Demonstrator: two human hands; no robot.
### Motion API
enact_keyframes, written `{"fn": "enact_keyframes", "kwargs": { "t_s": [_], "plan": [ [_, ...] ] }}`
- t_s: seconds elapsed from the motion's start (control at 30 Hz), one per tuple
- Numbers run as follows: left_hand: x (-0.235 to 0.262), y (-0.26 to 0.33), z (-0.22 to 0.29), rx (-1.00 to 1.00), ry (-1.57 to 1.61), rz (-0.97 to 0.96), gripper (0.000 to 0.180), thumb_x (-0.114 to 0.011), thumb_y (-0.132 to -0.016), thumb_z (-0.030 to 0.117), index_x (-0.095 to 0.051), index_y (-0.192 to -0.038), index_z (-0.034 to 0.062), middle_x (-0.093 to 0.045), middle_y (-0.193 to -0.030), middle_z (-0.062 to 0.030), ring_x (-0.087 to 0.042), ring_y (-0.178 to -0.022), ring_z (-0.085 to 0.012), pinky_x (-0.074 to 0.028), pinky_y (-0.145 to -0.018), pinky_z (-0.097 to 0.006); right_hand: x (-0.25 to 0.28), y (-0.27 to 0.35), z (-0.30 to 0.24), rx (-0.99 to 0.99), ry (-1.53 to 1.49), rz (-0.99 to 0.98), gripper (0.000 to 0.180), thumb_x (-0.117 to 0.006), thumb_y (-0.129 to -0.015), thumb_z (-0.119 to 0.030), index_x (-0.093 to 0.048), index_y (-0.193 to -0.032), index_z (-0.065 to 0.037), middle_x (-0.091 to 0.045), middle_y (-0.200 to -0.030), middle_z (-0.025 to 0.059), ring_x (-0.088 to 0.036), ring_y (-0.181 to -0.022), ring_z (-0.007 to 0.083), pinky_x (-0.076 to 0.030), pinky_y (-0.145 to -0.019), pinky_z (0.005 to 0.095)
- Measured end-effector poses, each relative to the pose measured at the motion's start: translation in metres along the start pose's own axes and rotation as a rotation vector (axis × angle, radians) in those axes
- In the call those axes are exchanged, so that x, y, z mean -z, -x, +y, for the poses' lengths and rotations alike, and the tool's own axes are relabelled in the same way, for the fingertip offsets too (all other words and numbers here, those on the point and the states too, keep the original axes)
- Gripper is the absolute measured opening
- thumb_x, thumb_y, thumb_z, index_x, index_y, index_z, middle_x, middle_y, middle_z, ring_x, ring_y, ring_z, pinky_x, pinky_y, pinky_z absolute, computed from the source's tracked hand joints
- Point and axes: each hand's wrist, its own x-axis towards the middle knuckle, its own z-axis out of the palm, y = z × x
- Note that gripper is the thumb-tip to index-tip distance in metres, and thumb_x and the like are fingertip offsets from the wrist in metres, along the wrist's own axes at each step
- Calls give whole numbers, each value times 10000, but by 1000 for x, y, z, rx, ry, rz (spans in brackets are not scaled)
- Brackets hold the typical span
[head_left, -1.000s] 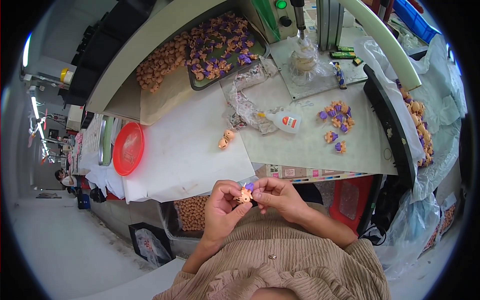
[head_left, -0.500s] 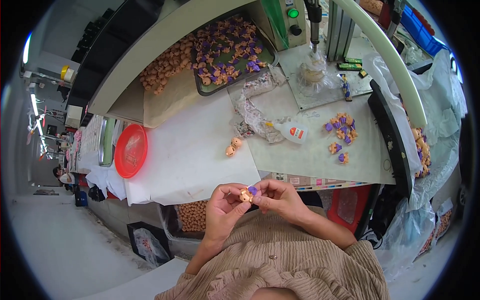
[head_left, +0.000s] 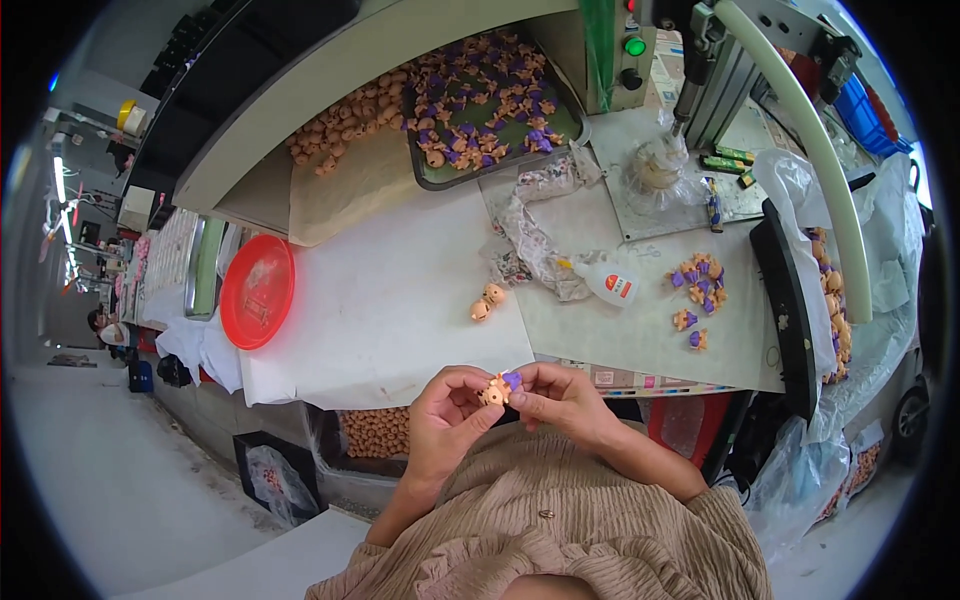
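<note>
Close to my chest, in front of the table's near edge, both hands meet at one small doll. My left hand [head_left: 447, 415] pinches its round, skin-coloured doll head [head_left: 493, 397]. With thumb and fingers closed, my right hand [head_left: 572, 405] grips the purple-clad doll body [head_left: 512, 380]. Head and body touch; whether they are joined I cannot tell. Two loose doll heads [head_left: 487, 303] lie on the white paper beyond my hands. Several purple doll bodies [head_left: 700, 285] are grouped to the right, with a white squeeze bottle [head_left: 608, 283] lying left of them.
A dark tray [head_left: 430, 182] of purple dolls sits at the back beside piled heads [head_left: 350, 115]. A red round dish [head_left: 258, 292] stands left. At right are a press [head_left: 690, 90], a black bin edge [head_left: 785, 310] and a curved pale tube [head_left: 815, 130]. A box of heads [head_left: 375, 432] sits below the table.
The whole view has shifted a little, so the table things appear farther right and mostly lower. Both hands keep nearly the same hold on the doll.
</note>
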Motion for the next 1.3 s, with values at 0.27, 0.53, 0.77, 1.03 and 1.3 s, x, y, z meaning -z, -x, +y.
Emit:
{"fn": "enact_keyframes", "kwargs": {
  "t_s": [0.27, 0.53, 0.77, 1.03, 1.3],
  "plan": [
    [33, -7, 13, 37, 59, -6, 269, -667, -822, -36, -546, -1062, -19, -575, -1033, -65, -584, -928, -106, -504, -826, -244, -19, -27, 1, -30, 57, -11, 201, -652, -890, -187, -609, -996, -22, -597, -843, 3, -557, -697, 70, -484, -613, 229],
    [76, -13, 14, 24, 64, 12, 245, -660, -840, -3, -552, -1059, -17, -569, -1012, -70, -591, -888, -119, -517, -770, -251, -50, -58, 2, -33, 153, 16, 251, -655, -883, -141, -583, -1073, 5, -607, -882, 27, -566, -731, 82, -493, -624, 233],
    [102, -30, 32, -298, -554, -101, 192, -683, -815, 17, -618, -995, 33, -558, -969, -89, -595, -829, -147, -513, -725, -251, -64, -81, 1, 29, 206, 38, 339, -660, -873, -103, -542, -1167, 20, -622, -970, 47, -585, -805, 90, -510, -676, 240],
    [121, -47, 38, -356, -593, -186, 257, -718, -771, 9, -610, -999, 60, -542, -919, -73, -586, -756, -163, -508, -642, -265, -66, -97, -1, -19, 225, 15, 327, -656, -877, -101, -552, -1162, 20, -624, -1000, 54, -597, -863, 102, -508, -721, 240],
    [121, -56, 36, -123, -453, -236, 281, -768, -722, 16, -567, -917, 37, -543, -903, -67, -595, -768, -126, -550, -652, -241, -59, -101, -5, -21, 228, -15, 253, -650, -879, -86, -577, -1096, 22, -604, -964, 35, -580, -856, 85, -498, -745, 230]
  ]
}}
